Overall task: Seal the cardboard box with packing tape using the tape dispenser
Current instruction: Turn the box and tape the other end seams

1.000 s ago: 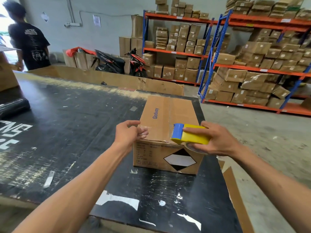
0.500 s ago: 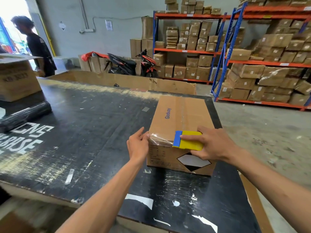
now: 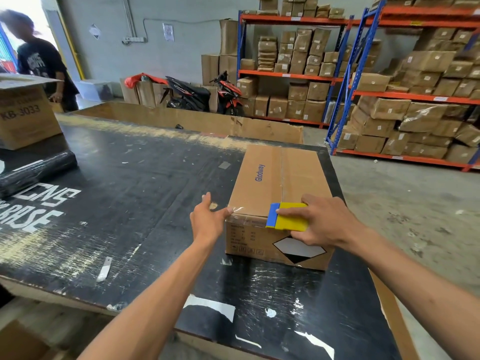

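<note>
Hands work the near top edge of a cardboard box (image 3: 283, 178) on the black table (image 3: 130, 178), its long axis running away from the person. Right hand (image 3: 322, 222), fingers closed around the yellow-and-blue tape dispenser (image 3: 287, 216), rests on that edge beside the centre seam. Left hand (image 3: 207, 222), fingers loosely spread, thumb pinning clear tape (image 3: 235, 213) at the near left corner.

Both forearms outstretched; left hand (image 3: 207, 221) loosely spread, thumb extended rightward; right hand (image 3: 322, 221) curled, palm down, gripping.
</note>
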A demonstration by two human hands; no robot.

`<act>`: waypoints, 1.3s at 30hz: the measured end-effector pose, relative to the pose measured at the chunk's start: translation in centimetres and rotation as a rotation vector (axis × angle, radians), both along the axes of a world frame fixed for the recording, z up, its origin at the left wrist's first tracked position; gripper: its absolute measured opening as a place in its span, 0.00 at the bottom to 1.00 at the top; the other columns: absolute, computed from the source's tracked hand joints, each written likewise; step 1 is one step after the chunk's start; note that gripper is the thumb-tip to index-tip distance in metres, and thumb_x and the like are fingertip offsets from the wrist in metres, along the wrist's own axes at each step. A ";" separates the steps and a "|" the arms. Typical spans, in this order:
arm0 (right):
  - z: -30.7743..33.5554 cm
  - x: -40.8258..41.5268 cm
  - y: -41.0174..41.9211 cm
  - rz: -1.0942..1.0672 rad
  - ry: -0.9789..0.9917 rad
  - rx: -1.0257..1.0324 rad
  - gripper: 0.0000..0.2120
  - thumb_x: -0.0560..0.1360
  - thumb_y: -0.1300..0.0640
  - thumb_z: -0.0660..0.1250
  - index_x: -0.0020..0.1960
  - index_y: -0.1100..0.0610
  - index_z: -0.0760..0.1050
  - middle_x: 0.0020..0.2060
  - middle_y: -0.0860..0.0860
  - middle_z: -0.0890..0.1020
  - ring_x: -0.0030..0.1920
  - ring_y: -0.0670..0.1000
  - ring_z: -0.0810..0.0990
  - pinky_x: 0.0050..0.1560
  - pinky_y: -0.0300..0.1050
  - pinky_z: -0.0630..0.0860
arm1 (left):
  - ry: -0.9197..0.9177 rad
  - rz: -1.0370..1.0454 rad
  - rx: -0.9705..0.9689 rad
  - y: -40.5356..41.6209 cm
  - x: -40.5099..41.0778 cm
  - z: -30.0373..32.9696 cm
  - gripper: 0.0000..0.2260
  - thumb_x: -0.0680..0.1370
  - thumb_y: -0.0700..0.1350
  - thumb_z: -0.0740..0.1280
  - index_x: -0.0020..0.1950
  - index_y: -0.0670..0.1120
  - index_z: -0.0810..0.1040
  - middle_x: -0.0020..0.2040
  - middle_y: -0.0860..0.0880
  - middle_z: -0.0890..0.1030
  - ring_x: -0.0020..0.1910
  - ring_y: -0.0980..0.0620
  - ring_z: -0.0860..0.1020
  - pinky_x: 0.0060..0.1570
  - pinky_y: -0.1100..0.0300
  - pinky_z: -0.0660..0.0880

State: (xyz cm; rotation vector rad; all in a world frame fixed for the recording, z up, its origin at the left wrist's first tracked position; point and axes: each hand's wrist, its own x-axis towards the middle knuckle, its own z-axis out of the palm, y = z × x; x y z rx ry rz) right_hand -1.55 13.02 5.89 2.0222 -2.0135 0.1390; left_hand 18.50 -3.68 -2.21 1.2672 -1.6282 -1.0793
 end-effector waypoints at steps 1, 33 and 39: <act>0.0 0.0 -0.1 -0.002 0.006 0.000 0.24 0.65 0.38 0.72 0.62 0.35 0.79 0.32 0.48 0.72 0.29 0.53 0.75 0.28 0.36 0.48 | -0.015 -0.024 0.001 -0.4 0.3 0.0 0.34 0.74 0.49 0.77 0.76 0.46 0.67 0.71 0.44 0.74 0.68 0.48 0.75 0.70 0.48 0.69; 1.1 -1.0 0.1 0.032 0.155 0.117 0.25 0.69 0.36 0.64 0.67 0.34 0.73 0.35 0.49 0.69 0.29 0.50 0.63 0.27 0.39 0.52 | -0.807 -0.923 -1.032 -5.9 -3.8 -1.3 0.40 0.78 0.68 0.34 0.81 0.43 0.52 0.80 0.44 0.57 0.79 0.49 0.55 0.76 0.59 0.45; 0.9 -3.9 2.4 0.068 0.180 0.101 0.26 0.68 0.36 0.62 0.66 0.37 0.76 0.35 0.50 0.72 0.26 0.48 0.60 0.26 0.36 0.52 | -0.782 -0.912 -1.051 -5.6 -3.7 -1.0 0.32 0.81 0.64 0.42 0.80 0.47 0.47 0.78 0.48 0.53 0.77 0.53 0.52 0.75 0.58 0.42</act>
